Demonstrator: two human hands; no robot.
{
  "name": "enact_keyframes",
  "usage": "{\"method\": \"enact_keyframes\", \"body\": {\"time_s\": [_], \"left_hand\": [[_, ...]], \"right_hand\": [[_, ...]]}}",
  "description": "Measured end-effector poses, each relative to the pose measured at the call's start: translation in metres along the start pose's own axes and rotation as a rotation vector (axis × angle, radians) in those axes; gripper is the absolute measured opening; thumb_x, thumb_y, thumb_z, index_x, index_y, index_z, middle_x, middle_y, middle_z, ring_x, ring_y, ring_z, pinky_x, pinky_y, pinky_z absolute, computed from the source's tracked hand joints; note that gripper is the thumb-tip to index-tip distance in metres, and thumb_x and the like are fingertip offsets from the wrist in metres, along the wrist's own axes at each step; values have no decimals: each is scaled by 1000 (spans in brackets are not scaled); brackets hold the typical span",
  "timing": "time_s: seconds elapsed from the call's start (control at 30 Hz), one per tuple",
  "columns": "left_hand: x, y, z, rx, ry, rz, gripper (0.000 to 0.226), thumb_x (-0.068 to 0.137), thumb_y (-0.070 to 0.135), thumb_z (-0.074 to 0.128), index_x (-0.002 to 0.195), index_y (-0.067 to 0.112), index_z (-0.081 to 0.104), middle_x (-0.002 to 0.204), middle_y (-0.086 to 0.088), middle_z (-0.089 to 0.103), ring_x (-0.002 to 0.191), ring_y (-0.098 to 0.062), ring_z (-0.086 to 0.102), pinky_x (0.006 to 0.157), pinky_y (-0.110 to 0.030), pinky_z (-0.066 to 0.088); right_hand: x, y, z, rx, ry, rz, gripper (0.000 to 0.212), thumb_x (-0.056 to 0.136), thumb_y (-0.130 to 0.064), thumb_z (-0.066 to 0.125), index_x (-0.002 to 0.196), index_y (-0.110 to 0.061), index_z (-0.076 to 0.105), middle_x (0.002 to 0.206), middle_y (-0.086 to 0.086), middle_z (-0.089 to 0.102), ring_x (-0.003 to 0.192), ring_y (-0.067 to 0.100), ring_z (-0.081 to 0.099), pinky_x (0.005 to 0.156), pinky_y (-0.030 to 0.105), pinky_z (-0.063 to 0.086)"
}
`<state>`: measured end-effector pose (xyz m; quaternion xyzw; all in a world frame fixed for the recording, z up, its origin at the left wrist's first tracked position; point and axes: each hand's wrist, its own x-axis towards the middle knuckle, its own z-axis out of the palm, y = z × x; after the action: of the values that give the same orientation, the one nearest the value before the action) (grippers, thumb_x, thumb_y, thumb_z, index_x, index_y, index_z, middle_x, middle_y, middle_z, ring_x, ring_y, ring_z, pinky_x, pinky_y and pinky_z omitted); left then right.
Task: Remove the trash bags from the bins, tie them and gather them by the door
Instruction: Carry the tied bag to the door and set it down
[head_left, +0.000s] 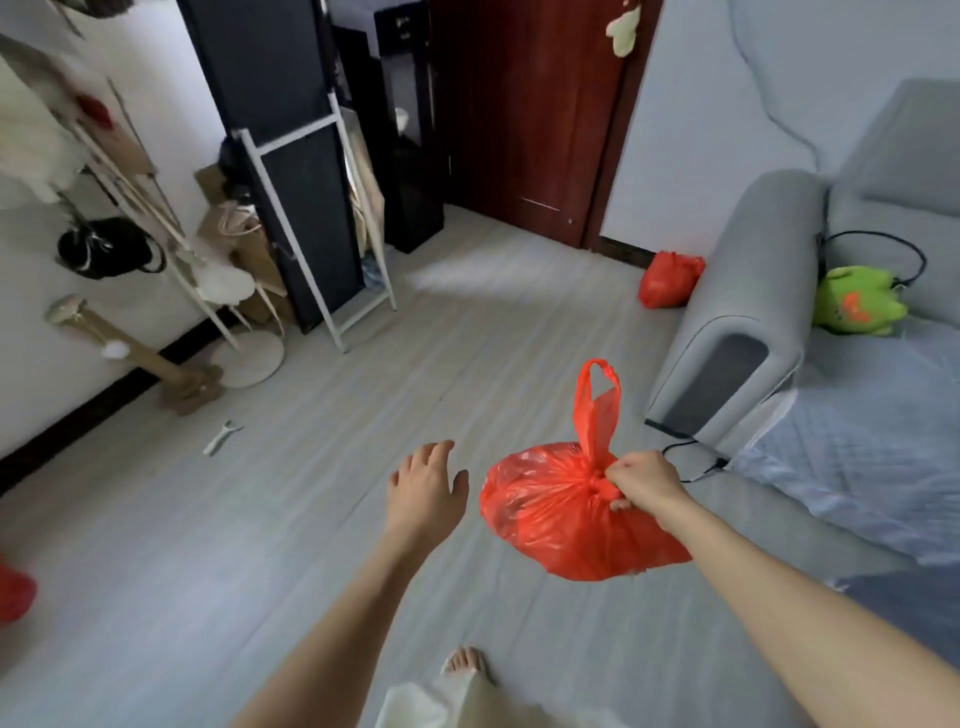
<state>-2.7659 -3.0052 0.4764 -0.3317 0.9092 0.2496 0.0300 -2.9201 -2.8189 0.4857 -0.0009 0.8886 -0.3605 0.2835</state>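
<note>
My right hand (641, 480) is shut on the knot of a red trash bag (550, 514), which hangs full above the floor with its handles sticking up. My left hand (426, 486) hovers just left of the bag, holding nothing, fingers spread. A second tied red trash bag (667, 278) lies on the floor beside the dark red door (524, 114), against the sofa's end. At the left edge a red object (13, 592) is partly cut off; I cannot tell what it is.
A grey sofa (753, 291) with a green plush toy (857, 304) fills the right side, a black cable trailing at its base. A white-framed standing mirror (306, 208), a coat rack (156, 218) and paper bags stand at the left wall. A small white item (221, 439) lies on the floor.
</note>
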Motion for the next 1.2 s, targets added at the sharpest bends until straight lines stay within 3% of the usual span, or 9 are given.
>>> {"method": "enact_keyframes", "body": {"time_s": [0.27,0.37,0.47,0.53,0.63,0.73,0.97,1.2], "left_hand": [[259,97,-34,83,-37,208,52,93,34,41,142,20,30,148,-4,33,138,-24,28,112,-42,24],[350,131,-26,106,-56,225,53,94,34,40,143,21,27,151,-5,29,141,-24,24,115,-45,20],[446,176,-29,109,-70,219,53,93,32,41,143,21,28,150,-4,30,140,-24,24,115,-45,20],[510,209,-39,134,-69,239,52,93,31,41,142,20,27,150,-5,30,140,-24,24,115,-44,19],[588,253,-54,145,-35,255,54,93,30,41,143,19,25,151,-6,27,141,-25,21,115,-44,17],[652,286,-60,147,-31,267,57,93,29,40,145,21,19,155,-7,17,144,-26,13,117,-47,16],[860,364,-49,218,-101,329,58,95,30,36,147,22,10,157,-5,9,145,-26,5,118,-48,9],[1094,470,-20,293,-183,471,60,96,27,35,148,21,5,158,-5,4,146,-25,2,120,-45,9]], "right_hand": [[189,-125,-49,222,103,-53,26,85,-2,47,76,-17,65,69,0,63,50,16,57,48,16,47],[278,-154,-59,258,78,-73,19,84,-4,55,71,-9,68,67,8,62,51,15,55,59,26,46],[372,-189,-85,193,40,-84,16,81,-1,60,96,0,67,62,3,59,54,14,54,62,27,46],[430,-213,-108,116,42,-100,22,81,-2,60,102,-2,66,76,7,65,62,17,57,73,35,50],[502,-247,-145,-6,112,-135,19,83,-7,59,100,-4,65,95,17,71,73,26,66,85,37,51],[564,-277,-174,-100,202,-150,14,84,-15,59,94,-7,61,97,22,70,91,38,66,85,46,51],[754,-351,-239,-147,340,-120,16,87,-16,56,95,-2,59,95,26,69,92,39,66,82,42,51],[950,-399,-282,-66,374,92,17,87,-18,56,94,-3,60,99,24,69,97,37,64,82,40,47]]}}
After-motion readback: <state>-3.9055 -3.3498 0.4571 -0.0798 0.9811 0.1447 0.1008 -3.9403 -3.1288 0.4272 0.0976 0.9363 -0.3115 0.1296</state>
